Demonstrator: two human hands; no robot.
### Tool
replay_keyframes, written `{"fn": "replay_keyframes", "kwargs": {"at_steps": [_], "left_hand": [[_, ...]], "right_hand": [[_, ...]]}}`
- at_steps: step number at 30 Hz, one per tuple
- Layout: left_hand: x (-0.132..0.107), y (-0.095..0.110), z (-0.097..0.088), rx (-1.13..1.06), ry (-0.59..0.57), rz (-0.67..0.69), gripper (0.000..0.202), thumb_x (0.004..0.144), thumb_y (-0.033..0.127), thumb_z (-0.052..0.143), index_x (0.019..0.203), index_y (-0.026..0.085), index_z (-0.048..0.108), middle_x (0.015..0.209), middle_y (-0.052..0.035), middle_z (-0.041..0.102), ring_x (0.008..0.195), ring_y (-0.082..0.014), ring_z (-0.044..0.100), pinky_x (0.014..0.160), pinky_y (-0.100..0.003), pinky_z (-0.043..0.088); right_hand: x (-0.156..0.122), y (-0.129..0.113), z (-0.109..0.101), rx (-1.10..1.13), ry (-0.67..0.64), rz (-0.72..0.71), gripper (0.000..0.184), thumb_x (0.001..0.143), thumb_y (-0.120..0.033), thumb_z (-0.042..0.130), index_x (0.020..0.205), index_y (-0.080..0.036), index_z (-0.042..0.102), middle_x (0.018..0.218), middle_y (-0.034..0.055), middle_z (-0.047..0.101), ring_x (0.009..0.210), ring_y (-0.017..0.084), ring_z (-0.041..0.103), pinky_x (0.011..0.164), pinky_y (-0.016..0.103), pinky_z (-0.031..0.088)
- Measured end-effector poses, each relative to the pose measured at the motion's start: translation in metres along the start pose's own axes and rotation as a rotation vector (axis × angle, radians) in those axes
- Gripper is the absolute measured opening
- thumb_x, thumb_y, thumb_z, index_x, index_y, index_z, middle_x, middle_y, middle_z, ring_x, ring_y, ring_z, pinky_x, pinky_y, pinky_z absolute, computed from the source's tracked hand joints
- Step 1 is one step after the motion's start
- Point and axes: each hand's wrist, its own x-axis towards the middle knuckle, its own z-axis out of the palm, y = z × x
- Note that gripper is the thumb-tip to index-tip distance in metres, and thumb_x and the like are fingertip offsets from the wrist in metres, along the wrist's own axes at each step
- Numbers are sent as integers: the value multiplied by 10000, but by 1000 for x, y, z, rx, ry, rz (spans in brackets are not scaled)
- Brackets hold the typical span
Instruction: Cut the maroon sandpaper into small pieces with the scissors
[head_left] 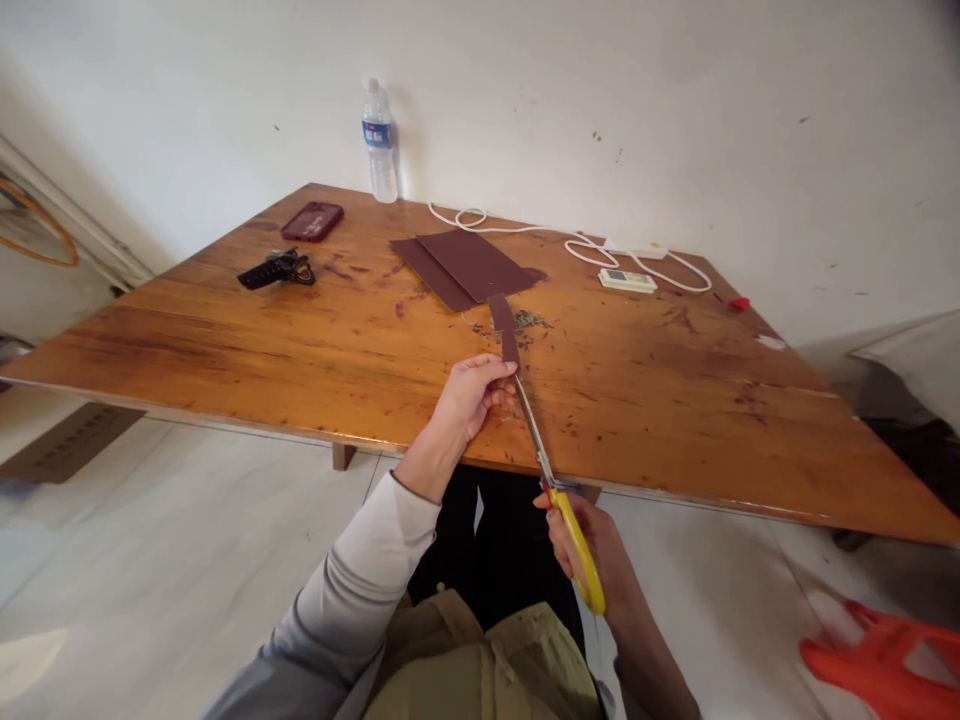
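"Where are the fingers on the near side?"
"The right hand (583, 532) has them wrapped round the yellow-handled scissors (573, 530). The left hand's (471, 395) pinch a brown strip (510, 347) over the surface (300, 345)."
"Any advice?"
"Keep the strip taut, the thumb (504, 369) off the blades (534, 430). Scraps (534, 321) and brown sheets (480, 268) lie beyond."
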Motion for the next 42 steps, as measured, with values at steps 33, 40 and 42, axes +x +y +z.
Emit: {"fn": "replay_keyframes", "kwargs": {"at_steps": [33, 40, 42], "left_hand": [[-1, -2, 2, -1, 22, 18, 252, 671, 220, 769, 556, 150, 556, 493, -5, 566, 426, -84, 516, 448, -205, 416], [-2, -2, 3, 12, 9, 24, 246, 670, 236, 782, 564, 138, 583, 511, -7, 572, 445, -86, 524, 460, -218, 440], [-2, -2, 3, 10, 2, 29, 244, 669, 239, 788, 566, 135, 592, 512, -6, 573, 445, -83, 521, 459, -213, 438]], "right_hand": [[-2, 15, -1, 1, -18, -80, 402, 802, -543, 674, 976, -183, 719, 429, -95, 416, 341, 85, 343, 337, 199, 316], [-3, 9, 5, -7, -27, -87, 368, 819, -486, 682, 999, -165, 697, 476, -96, 418, 365, 75, 342, 354, 192, 305], [-4, 8, 7, -1, -37, -79, 359, 830, -471, 675, 1005, -158, 687, 479, -97, 418, 369, 72, 339, 359, 190, 299]]}}
